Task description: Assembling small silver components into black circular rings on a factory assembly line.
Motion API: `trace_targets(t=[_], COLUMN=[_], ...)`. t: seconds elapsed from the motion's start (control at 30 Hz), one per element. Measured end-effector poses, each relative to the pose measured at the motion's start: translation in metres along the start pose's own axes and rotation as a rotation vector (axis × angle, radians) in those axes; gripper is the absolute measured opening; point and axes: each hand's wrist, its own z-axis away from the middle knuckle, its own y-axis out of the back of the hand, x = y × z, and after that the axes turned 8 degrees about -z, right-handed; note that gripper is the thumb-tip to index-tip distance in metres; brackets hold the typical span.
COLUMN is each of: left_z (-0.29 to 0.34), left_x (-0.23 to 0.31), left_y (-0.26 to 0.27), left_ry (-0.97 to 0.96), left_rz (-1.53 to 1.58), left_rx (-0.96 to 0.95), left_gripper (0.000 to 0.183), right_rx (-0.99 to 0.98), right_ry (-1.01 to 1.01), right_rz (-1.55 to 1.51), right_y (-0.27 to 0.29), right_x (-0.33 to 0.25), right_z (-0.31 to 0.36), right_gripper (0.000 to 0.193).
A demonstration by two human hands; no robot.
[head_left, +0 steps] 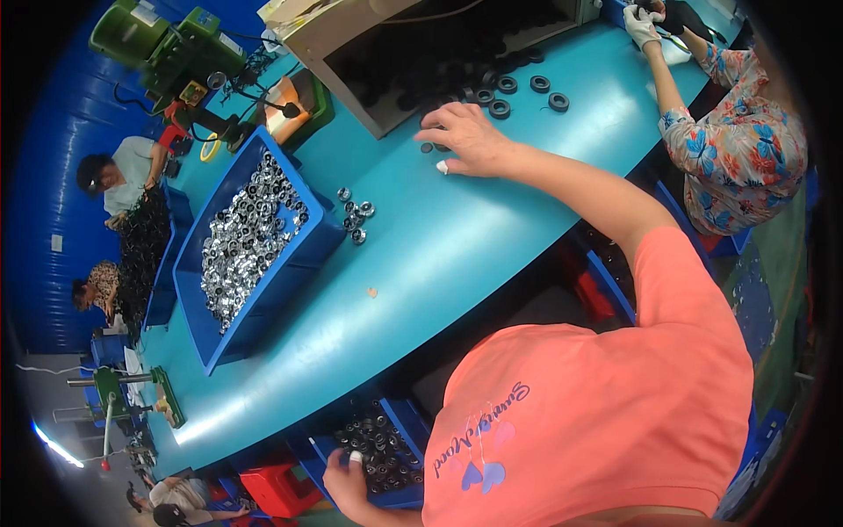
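Note:
My right hand [470,140] reaches across the turquoise tabletop [421,233] with its fingers spread and nothing visible in them. A white covering sits on its thumb tip. Small dark round pieces [428,148] lie by its fingers, and black rings [499,109] are scattered just beyond. Low on the left, my left hand [345,481] is at the edge of a blue bin [406,422] of dark round parts [378,452]. Its thumb, also white-tipped, stands apart from a finger; I see nothing held, though the other fingers are partly hidden.
A large blue bin [206,338] of shiny silver parts [250,237] stands on the table, with several loose silver parts [355,211] beside it. An open box [351,88] holds black rings. Green machines [171,57] and a co-worker in a floral top [746,149] are nearby.

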Motion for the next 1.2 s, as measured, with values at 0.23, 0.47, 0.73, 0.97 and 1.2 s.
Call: trace_targets(t=[0.23,0.47,0.73,0.97,1.2], left_z=[-0.12,-0.205,-0.232,-0.24,-0.244], left_x=[0.216,0.386,0.377,0.383,0.382], left_y=[0.013,-0.02,-0.036,-0.035,-0.032], left_ry=[-0.425,-0.571,-0.552,-0.579,-0.543], left_rz=[0.826,1.16,1.34,1.261,1.271], left_rx=[-0.143,-0.515,-0.661,-0.766,-0.824], left_gripper=[0.026,0.022,0.022,0.027,0.025], right_rx=[0.054,0.068,-0.038,0.011,0.477], right_ry=[0.078,0.067,-0.309,-0.43,-0.27], right_rz=[0.177,0.339,0.178,0.13,0.409], right_y=[-0.044,-0.047,-0.028,-0.068,-0.09], right_x=[0.034,0.066,0.054,0.136,0.15], right_z=[-0.031,-0.07,-0.137,-0.225,-0.275], right_gripper=[0.042,0.023,0.022,0.045,0.063])
